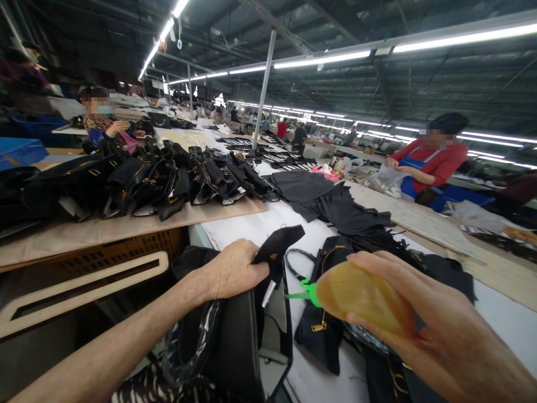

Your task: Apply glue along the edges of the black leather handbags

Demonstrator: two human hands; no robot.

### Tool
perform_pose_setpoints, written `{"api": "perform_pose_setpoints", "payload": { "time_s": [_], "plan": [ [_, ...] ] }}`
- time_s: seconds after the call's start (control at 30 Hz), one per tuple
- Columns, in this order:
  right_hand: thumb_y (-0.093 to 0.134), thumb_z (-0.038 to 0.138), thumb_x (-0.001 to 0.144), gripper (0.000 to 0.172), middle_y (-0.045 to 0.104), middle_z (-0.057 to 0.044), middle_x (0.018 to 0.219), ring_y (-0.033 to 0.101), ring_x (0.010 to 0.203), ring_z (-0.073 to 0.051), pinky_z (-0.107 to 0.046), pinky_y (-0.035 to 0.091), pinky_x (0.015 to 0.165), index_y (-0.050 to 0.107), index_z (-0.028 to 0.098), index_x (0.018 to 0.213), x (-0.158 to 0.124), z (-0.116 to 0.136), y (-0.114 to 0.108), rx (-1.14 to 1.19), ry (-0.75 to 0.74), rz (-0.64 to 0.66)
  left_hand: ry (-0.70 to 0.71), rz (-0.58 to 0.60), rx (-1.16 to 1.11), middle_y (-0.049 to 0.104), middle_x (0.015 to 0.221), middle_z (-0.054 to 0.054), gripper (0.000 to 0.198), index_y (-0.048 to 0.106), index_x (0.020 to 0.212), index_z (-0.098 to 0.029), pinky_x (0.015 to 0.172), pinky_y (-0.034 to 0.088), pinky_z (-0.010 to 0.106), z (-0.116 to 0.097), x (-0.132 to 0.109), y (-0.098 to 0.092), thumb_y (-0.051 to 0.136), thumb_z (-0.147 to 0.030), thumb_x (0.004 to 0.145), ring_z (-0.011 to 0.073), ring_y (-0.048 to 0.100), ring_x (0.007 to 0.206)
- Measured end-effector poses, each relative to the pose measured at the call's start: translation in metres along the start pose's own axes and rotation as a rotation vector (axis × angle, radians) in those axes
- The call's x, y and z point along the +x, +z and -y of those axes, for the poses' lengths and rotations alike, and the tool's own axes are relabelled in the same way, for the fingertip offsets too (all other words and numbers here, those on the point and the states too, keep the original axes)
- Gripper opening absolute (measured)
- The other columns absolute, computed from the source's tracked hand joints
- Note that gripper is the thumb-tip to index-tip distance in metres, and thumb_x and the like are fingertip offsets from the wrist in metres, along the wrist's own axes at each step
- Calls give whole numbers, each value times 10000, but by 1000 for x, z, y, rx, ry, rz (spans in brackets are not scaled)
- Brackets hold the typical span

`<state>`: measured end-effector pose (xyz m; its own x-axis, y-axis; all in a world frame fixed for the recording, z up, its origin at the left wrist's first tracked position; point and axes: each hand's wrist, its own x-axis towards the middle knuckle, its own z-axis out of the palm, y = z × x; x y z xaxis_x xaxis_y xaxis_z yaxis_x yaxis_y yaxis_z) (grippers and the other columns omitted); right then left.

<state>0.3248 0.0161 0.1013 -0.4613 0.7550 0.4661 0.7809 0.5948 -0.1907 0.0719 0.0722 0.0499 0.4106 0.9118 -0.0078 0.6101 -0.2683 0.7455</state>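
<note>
At a table, the left hand grips a bag by its flap; the right hand, wrapped round a bottle, aims its nozzle there, contact unclear: seemingly gluing, next needing a steady squeeze.

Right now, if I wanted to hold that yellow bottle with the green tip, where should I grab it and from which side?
Probably best around the fat, rounded belly of the yellow bottle, coming from the right, as the right hand does. The bottle is tipped sideways, its thin green tip pointing left, so that end is left free.
</note>
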Motion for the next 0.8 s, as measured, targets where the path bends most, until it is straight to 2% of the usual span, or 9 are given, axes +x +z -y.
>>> {"api": "perform_pose_setpoints", "payload": {
  "time_s": [0.1, 0.3, 0.5, 0.7, 0.8],
  "plan": [
    [573, 384, 862, 319, 600, -42, 1004, 630, 771, -203, -236, 513, 547, 494, 293, 1157, 11, 1, 1, 48, -77, 34, -22, 2, 4, 437, 583, -21, 113, 472, 651, -163, 496, 288, 230, -1, -1, 0, 408, -236, 709, 116, 428, 560],
    [597, 343, 856, 333, 567, -12, 978, 589, 756, -168, -230, 490, 605, 479, 285, 1162, 22, -3, 4, 28, -62, -43, -15, -4, 21, 450, 576, -21, 129, 480, 650, -161, 491, 282, 227, -3, -3, 2, 410, -246, 716, 113, 440, 554],
    [572, 417, 861, 306, 618, 24, 932, 626, 704, -143, -181, 518, 549, 482, 334, 1142, 4, 0, -3, 96, 26, 57, -43, -25, 71, 450, 551, -15, 134, 457, 609, -165, 473, 254, 235, -3, -2, 3, 407, -237, 710, 108, 424, 523],
    [573, 529, 812, 423, 654, -10, 1016, 670, 779, -203, -206, 567, 542, 489, 348, 1184, -21, -9, -2, -43, -12, -3, -28, -45, 108, 464, 537, -9, 159, 462, 591, -169, 475, 250, 242, -4, -1, 7, 405, -247, 717, 111, 425, 504],
    [577, 550, 794, 465, 642, -6, 1049, 665, 800, -217, -229, 577, 572, 470, 373, 1211, -34, -17, 0, -70, 25, 12, -15, -58, 118, 464, 534, -9, 158, 458, 587, -174, 480, 257, 244, -4, -1, 9, 403, -255, 712, 117, 434, 508]
  ]
}}
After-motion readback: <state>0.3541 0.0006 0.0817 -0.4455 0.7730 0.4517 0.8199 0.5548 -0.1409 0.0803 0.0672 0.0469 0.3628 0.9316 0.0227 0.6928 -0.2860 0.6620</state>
